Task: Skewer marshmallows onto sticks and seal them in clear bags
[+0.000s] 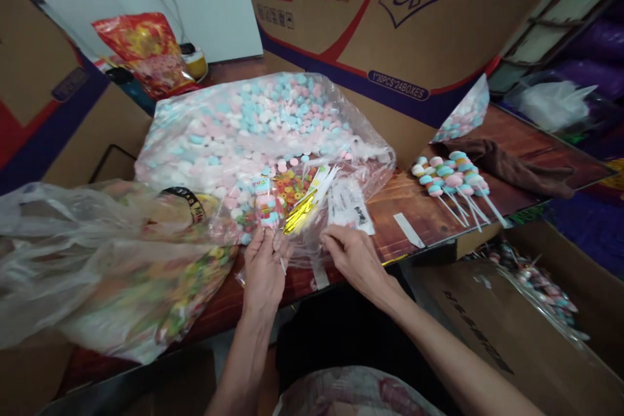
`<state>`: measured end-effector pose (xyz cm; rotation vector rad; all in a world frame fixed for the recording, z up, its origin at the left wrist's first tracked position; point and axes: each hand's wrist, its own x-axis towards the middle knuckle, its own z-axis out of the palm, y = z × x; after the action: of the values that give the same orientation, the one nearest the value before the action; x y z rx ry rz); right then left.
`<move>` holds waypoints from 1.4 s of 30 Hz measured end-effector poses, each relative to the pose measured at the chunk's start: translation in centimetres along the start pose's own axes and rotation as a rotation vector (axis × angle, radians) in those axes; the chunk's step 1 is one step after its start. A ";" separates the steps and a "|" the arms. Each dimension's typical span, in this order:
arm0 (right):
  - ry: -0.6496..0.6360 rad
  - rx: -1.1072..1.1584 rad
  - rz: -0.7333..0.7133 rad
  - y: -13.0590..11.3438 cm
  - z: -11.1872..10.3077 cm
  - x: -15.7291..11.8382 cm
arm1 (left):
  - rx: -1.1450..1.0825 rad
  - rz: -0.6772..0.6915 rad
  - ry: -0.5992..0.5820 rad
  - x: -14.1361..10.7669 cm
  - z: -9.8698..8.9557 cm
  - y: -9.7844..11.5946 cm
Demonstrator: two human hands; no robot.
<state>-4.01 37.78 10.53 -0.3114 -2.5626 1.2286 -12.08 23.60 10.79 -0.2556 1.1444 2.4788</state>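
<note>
My left hand pinches a candy skewer near its bottom. Pink, blue and white marshmallows in a clear printed wrapper make up its upper part, and a bit of white stick shows below my fingers. To the right, the fingertips of my right hand are pressed together; whatever they may hold is too small to make out. Between the hands lie gold twist ties and white sticks, beside colourful gummy rings. Clear wrappers rest just beyond my right hand.
Behind my hands spreads a large bag of marshmallows. A bag of gummy rings slumps at left. Several marshmallow skewers are piled at right, near a brown cloth. Cardboard boxes stand behind; an open carton sits lower right.
</note>
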 end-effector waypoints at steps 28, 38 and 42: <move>-0.173 -0.652 -0.602 3.1 3.7 9.0 | 0.093 0.058 0.164 -1.0 0.9 0.3; -0.100 -0.475 -0.521 2.7 3.8 9.7 | 0.078 0.066 0.101 -0.5 1.0 0.6; 0.067 -0.156 -0.450 2.8 4.0 10.1 | 0.087 0.073 0.101 -0.2 1.0 0.5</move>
<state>-14.66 39.74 7.51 0.1850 -2.4858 0.8417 -12.09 24.00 11.85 -0.3222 1.3215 2.4967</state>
